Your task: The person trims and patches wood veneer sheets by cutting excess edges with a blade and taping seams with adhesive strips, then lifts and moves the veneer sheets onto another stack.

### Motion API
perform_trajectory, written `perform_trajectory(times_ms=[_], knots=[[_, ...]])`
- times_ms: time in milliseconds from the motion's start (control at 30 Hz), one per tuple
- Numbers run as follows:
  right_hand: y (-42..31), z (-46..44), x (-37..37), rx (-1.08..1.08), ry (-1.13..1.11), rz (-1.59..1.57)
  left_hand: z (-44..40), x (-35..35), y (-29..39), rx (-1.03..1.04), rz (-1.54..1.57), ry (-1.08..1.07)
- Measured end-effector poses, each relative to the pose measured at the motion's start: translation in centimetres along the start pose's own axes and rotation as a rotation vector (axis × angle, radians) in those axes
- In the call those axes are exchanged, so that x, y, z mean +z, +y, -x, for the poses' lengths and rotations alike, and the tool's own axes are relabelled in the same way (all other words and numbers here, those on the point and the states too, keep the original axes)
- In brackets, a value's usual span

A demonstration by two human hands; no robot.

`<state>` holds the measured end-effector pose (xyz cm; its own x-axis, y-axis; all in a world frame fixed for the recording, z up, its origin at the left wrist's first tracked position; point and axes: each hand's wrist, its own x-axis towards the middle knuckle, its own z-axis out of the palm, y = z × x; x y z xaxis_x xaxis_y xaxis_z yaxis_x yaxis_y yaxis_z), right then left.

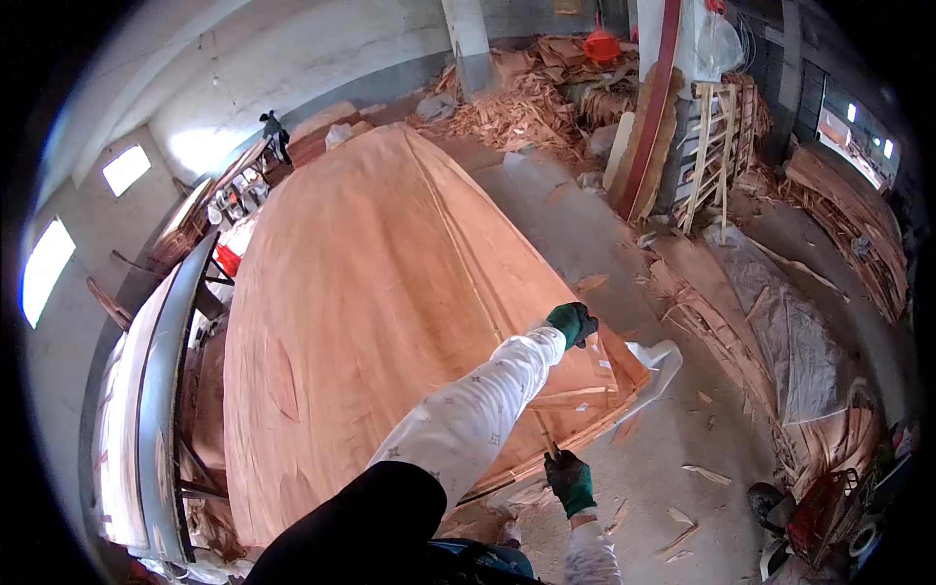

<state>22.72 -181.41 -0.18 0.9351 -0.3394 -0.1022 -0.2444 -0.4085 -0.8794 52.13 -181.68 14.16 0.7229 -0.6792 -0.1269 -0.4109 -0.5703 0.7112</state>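
A large stack of thin reddish wood sheets [361,244] fills the middle of the view. My left hand [573,324], in a green and black glove, reaches across to the sheets' right edge, its fingers closed; what they hold is hidden. Below it, at the near edge, my right hand [568,482], gloved alike, is closed around the end of a thin wooden strip [544,436]. A long narrow strip [458,244] runs lengthwise over the sheets. Small pale labels [604,364] lie near the right corner.
A long grey-topped table [161,409] stands at the left. Another person [277,136] is at the far left. Scrap veneer [522,112] is heaped at the back, with a wooden rack [710,146] by the pillar. Plastic sheeting [795,341] and wood pieces lie right.
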Motion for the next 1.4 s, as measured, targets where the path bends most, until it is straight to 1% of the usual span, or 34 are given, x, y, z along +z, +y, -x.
perform_trajectory(times_ms=[33, 67, 100, 167, 200, 300, 333, 367, 433, 500, 533, 567, 633, 667, 700, 767, 800, 867, 900, 933, 967, 1033, 1067, 1133, 1167, 1200, 1233, 1333, 1400], knots=[[0.9, -0.2, 0.4, -0.130, 0.074, 0.142, -0.3, 0.4, -0.8, -0.028, 0.076, 0.015], [-1.5, 0.1, -1.1, -0.017, -0.047, 0.236, -1.0, 1.0, -2.2, -0.056, 0.153, 0.031], [-1.9, 0.8, -1.5, -0.004, -0.055, 0.272, -0.9, 1.2, -2.7, -0.085, 0.230, 0.047], [-2.2, 1.3, -1.9, 0.015, -0.068, 0.346, 0.7, 1.1, -3.1, -0.049, 0.413, 0.072], [-1.3, 2.1, -1.5, -0.060, 0.014, 0.281, 1.8, 0.7, -3.2, -0.030, 0.505, 0.087], [-0.1, 3.0, -1.2, -0.070, -0.062, 0.335, 3.9, -0.9, -3.9, -0.189, 0.700, 0.006], [0.6, 2.8, -0.6, -0.029, -0.075, 0.317, 4.9, -1.8, -4.5, -0.224, 0.822, -0.121], [0.1, 2.8, -0.7, -0.100, -0.049, 0.267, 6.7, -3.1, -3.7, -0.232, 0.791, -0.207], [3.0, 2.4, 1.1, 0.139, -0.094, 0.067, 9.2, -4.4, -3.9, -0.275, 0.744, -0.259], [2.3, 2.6, 0.2, 0.055, -0.042, 0.112, 12.6, -6.6, -3.6, -0.337, 0.788, -0.212], [1.2, 2.5, -0.6, 0.008, -0.016, 0.131, 12.6, -6.0, -8.0, -0.205, 0.903, -0.174], [-1.1, 2.6, -2.3, -0.139, 0.042, 0.184, 13.0, -5.1, -12.7, -0.072, 1.013, -0.136], [-3.3, 2.3, -4.2, -0.123, 0.040, 0.131, 16.8, -5.7, -15.5, -0.021, 1.062, 0.022], [-2.6, 1.8, -4.3, -0.185, 0.062, 0.203, 18.8, -5.9, -16.2, -0.131, 1.080, 0.113], [-2.5, 1.0, -4.3, -0.162, 0.031, 0.197, 20.8, -5.9, -16.9, -0.241, 1.096, 0.204], [-2.7, -0.4, -4.0, -0.113, -0.038, 0.186, 24.6, -4.3, -20.3, -0.034, 0.668, 0.343], [-2.1, -1.6, -3.1, -0.105, -0.023, 0.192, 26.5, -3.5, -21.5, 0.007, 0.378, 0.406], [-5.1, -3.4, -2.7, 0.110, -0.113, -0.069, 30.2, -3.1, -20.7, 0.075, -0.209, 0.515], [-6.4, -3.8, -2.2, 0.220, -0.158, -0.201, 31.6, -3.1, -19.7, -0.098, -0.162, 0.467], [-6.5, -4.1, -1.2, 0.199, -0.159, -0.375, 33.0, -3.5, -17.2, -0.267, -0.114, 0.418], [-7.5, -4.1, -0.7, 0.223, -0.163, -0.409, 34.1, -3.6, -16.1, -0.433, -0.063, 0.369], [-9.5, -4.0, -0.3, 0.276, -0.174, -0.474, 35.3, -0.8, -20.3, -0.297, -0.234, 0.343], [-9.7, -4.2, 0.1, 0.241, -0.169, -0.424, 35.8, -0.6, -20.3, -0.229, -0.318, 0.325], [-9.8, -5.0, 1.0, 0.169, -0.158, -0.322, 35.8, -0.2, -20.4, -0.313, -0.231, 0.288], [-10.5, -5.3, 1.1, 0.170, -0.151, -0.314, 35.8, -0.2, -19.9, -0.355, -0.186, 0.269], [-11.4, -5.5, 1.3, 0.173, -0.145, -0.308, 35.7, 0.4, -21.0, -0.322, -0.215, 0.307], [-12.2, -5.7, 1.5, 0.172, -0.138, -0.303, 35.7, 1.0, -22.0, -0.317, -0.230, 0.295], [-12.7, -6.7, 3.1, 0.170, -0.124, -0.355, 35.4, 1.2, -22.6, -0.285, -0.279, 0.291], [-11.1, -7.4, 4.6, 0.085, -0.119, -0.278, 35.5, 1.6, -22.8, -0.258, -0.297, 0.318]])
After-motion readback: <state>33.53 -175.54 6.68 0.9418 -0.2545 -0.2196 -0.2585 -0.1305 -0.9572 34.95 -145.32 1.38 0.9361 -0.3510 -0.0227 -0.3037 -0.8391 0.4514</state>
